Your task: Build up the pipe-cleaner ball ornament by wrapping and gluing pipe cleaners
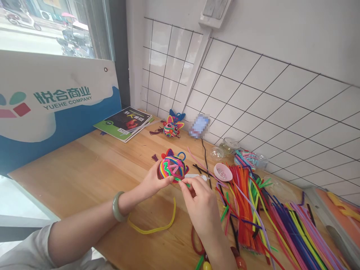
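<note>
A round, many-coloured pipe-cleaner figure (172,167) with a blue loop on top is held above the wooden table. My left hand (155,177) grips it from the left side, thumb along its lower edge. At its lower right, my right hand (200,194) pinches the end of a green pipe cleaner (179,180) between thumb and finger. Below the hands a bent yellow pipe cleaner (153,229) lies on the table. Another finished-looking figure with pink and yellow ears (171,128) sits farther back near the wall.
Bundles of coloured pipe cleaners (246,210) cover the right side. A pink bowl (223,173), a phone (199,126) and a lidded jar (229,145) stand by the tiled wall. Magazines (123,123) lie back left. Red-handled scissors (197,243) are partly hidden by my right forearm.
</note>
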### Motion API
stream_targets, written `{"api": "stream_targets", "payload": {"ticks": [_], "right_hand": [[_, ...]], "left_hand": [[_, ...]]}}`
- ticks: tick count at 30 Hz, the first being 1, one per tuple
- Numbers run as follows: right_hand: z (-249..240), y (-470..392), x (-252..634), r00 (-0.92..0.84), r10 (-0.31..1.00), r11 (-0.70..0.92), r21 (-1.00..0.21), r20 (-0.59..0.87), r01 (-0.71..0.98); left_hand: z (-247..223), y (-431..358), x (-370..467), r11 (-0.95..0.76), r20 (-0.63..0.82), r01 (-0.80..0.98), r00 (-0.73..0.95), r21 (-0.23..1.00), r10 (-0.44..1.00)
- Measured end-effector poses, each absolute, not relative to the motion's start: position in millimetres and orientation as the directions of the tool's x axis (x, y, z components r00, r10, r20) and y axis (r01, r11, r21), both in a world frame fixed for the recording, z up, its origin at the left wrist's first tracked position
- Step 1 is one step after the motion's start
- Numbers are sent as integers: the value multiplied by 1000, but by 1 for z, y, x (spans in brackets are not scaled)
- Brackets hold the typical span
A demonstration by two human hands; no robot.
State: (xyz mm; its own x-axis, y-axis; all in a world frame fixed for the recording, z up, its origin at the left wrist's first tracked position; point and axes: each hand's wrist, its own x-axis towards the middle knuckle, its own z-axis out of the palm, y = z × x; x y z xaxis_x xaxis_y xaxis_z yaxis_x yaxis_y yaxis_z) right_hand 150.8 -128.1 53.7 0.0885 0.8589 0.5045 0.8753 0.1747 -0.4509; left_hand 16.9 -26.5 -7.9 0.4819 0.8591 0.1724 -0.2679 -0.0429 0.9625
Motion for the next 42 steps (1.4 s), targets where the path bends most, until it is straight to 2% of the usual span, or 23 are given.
{"api": "stream_targets", "payload": {"ticks": [6,11,15,18,21,23,25,26,28,31,35,40,42], "right_hand": [[51,-131,147,124,842,105,-386,525,916],[54,-133,146,153,861,85,-435,484,896],[61,-138,137,181,883,91,-535,434,840],[69,-142,135,181,924,102,-673,337,733],[72,-143,154,148,978,39,-831,144,554],[64,-142,182,216,973,-29,-887,81,462],[48,-139,216,356,929,-100,-865,95,491],[38,-137,231,430,893,-150,-812,134,564],[17,-135,253,434,882,-207,-675,184,708],[-10,-132,261,414,893,-215,-639,178,738],[-27,-130,251,389,902,-181,-655,187,733],[-17,-134,255,383,903,-144,-705,194,695],[-8,-138,257,432,883,-139,-779,181,611]], "left_hand": [[-10,-24,15,-69,188,-267,451,961,872],[-13,-23,15,-99,229,-290,458,952,859],[-13,-22,16,-123,271,-329,457,936,847],[-13,-17,15,-94,268,-371,452,924,851],[-15,-11,13,-16,250,-436,485,900,838],[-16,-9,12,111,229,-500,569,859,790],[-16,-9,11,264,198,-530,662,806,723],[-16,-10,10,329,181,-530,697,782,693],[-15,-12,10,411,160,-529,736,742,658],[-15,-13,10,461,150,-524,761,716,632],[-16,-12,9,463,139,-509,767,726,626],[-17,-10,10,438,160,-545,738,715,656],[-17,-9,10,438,152,-554,725,708,672]]}}
